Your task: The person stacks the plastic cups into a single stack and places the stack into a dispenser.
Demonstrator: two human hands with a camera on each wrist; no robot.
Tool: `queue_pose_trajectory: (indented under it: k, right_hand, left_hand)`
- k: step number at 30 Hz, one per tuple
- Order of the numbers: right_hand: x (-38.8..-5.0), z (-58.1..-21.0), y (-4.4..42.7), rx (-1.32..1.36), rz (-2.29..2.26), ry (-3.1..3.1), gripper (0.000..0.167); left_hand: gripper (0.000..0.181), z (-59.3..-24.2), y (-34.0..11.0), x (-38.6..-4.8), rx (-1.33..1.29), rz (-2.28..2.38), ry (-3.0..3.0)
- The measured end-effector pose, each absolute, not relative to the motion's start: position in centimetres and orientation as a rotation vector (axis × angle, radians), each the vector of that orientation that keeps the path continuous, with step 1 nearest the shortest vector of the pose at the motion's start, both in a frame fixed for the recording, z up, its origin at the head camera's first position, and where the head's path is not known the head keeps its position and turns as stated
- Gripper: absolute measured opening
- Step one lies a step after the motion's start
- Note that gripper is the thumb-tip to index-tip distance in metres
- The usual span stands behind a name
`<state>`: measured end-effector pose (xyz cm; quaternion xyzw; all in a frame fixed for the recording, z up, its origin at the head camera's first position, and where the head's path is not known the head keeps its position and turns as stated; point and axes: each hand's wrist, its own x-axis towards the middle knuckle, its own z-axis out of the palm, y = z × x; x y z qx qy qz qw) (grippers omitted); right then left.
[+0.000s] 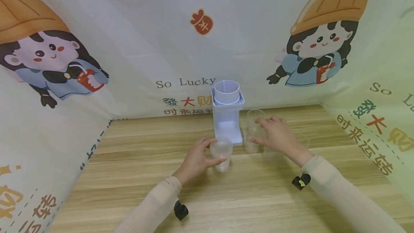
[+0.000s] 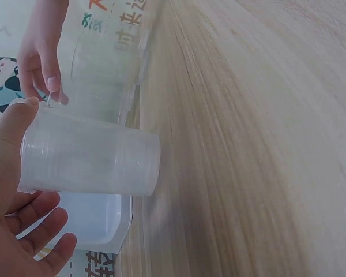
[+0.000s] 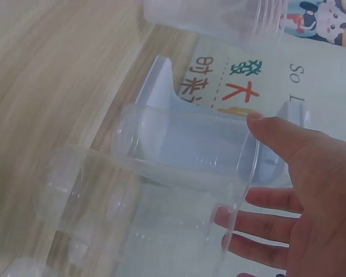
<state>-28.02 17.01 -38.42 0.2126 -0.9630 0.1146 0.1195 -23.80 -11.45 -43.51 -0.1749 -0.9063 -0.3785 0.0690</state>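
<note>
My left hand [image 1: 198, 156] is around the rim of a stack of translucent plastic cups [image 1: 222, 151], upright on the table in front of a white holder [image 1: 227, 112]. In the left wrist view the thumb lies on the near side of the stack [image 2: 95, 153], with the fingers on the other side. My right hand [image 1: 279, 134] is beside several clear plastic cups right of the holder. In the right wrist view its thumb is at the rim of one clear cup [image 3: 190, 138]. Its other fingers spread near the rim of a second clear cup [image 3: 132, 202].
The holder has a round, open-topped tube [image 1: 227, 91] at its top and stands near the back edge of the wood-grain table [image 1: 145, 175]. A printed cloth [image 1: 145, 28] hangs behind and along the sides. Small black devices [image 1: 181, 210] sit at both wrists.
</note>
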Motion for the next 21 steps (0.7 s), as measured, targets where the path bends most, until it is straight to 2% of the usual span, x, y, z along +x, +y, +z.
queue_pose_trajectory:
  k: [21]
  right_hand:
    - [-24.4, -37.1, 16.4, 0.709, 0.291, -2.742, 0.069]
  left_hand:
    - [0.065, -43.4, -11.4, -23.9, -0.534, -1.128, -2.722]
